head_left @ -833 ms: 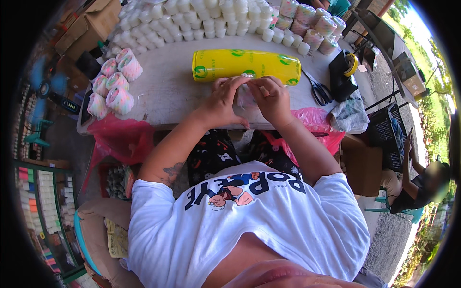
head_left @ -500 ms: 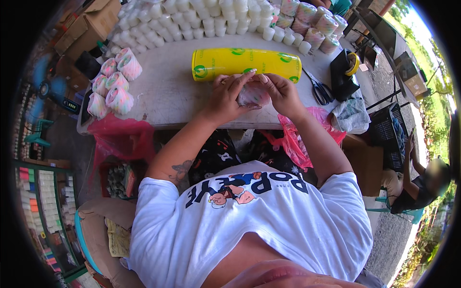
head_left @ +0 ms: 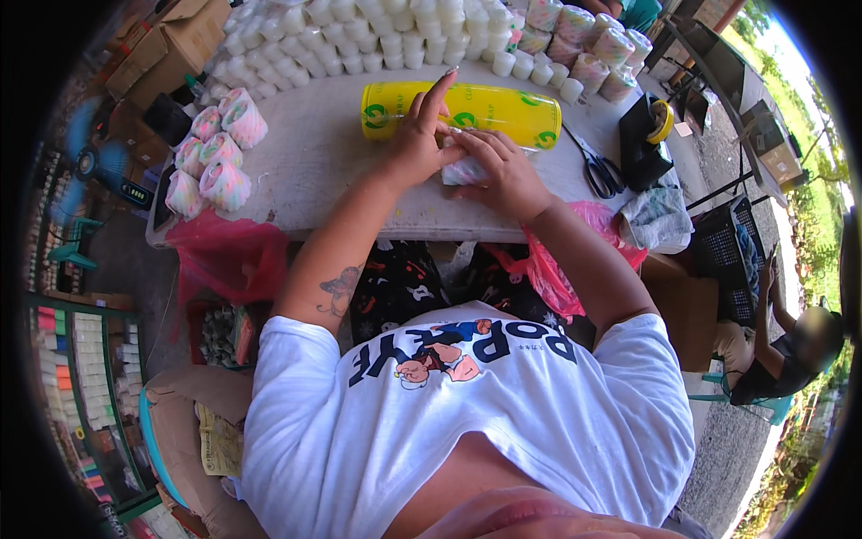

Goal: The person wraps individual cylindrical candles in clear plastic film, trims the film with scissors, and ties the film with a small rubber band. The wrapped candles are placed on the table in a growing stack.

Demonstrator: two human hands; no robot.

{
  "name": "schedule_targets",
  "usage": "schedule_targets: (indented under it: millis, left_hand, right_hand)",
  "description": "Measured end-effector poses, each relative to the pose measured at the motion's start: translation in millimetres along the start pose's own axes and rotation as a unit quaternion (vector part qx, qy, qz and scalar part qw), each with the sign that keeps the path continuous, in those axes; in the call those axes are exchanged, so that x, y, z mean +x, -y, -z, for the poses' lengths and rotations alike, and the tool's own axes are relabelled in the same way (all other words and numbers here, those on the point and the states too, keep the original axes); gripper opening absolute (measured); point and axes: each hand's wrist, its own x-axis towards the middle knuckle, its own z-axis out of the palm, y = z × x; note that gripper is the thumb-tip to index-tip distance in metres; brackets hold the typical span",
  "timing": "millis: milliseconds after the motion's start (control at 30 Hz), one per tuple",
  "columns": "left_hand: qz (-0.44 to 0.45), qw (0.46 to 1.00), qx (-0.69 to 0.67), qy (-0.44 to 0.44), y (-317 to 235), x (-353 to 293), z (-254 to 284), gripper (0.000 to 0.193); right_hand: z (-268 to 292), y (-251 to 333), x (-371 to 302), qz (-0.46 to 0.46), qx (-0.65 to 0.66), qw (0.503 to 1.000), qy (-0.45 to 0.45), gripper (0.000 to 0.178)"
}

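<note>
Just in front of the yellow cling-wrap roll [head_left: 503, 106], a small pale pink and white bundle in clear film [head_left: 461, 171] is between my hands on the near side of the table. My right hand [head_left: 503, 172] is closed over its right side and top, fingers curled round it. My left hand [head_left: 418, 144] is at its upper left, thumb pressed against it and index finger pointing up over the roll. The other left fingers are partly hidden. The roll lies across the table, touching or just behind my fingers.
Several pastel bundles [head_left: 221, 153] stand at the left. Stacked white cups [head_left: 395, 36] fill the far side, with more pastel bundles [head_left: 593, 67] at the far right. Black-handled scissors [head_left: 603, 172], a tape dispenser [head_left: 643, 148] and a cloth [head_left: 654, 216] lie right. Pink plastic bags [head_left: 229, 256] hang off the front edge.
My left hand has shifted up and left, its index finger now raised. My right hand has turned over and closed round the bundle, which both hands' fingertips held before.
</note>
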Motion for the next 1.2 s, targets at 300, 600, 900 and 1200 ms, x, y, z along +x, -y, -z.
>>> schedule_targets:
  millis: [300,600,900,1200]
  left_hand:
    - [-0.074,0.996,-0.009,0.041,8.7,-12.9,9.8,0.101]
    - [-0.195,0.955,0.223,0.027,10.8,-26.2,-0.4,0.081]
    - [-0.120,0.976,0.177,0.048,9.3,-17.9,0.6,0.071]
    - [0.139,0.973,0.028,0.182,12.9,1.0,14.7,0.063]
  right_hand:
    - [8.6,-12.2,27.8,-0.123,0.096,0.984,0.088,0.072]
    - [21.1,-17.6,49.1,-0.264,0.229,0.918,0.186,0.075]
    - [40.2,-21.3,61.0,-0.230,0.141,0.962,0.042,0.051]
    - [27.8,-47.7,77.5,-0.056,-0.279,0.959,-0.015,0.035]
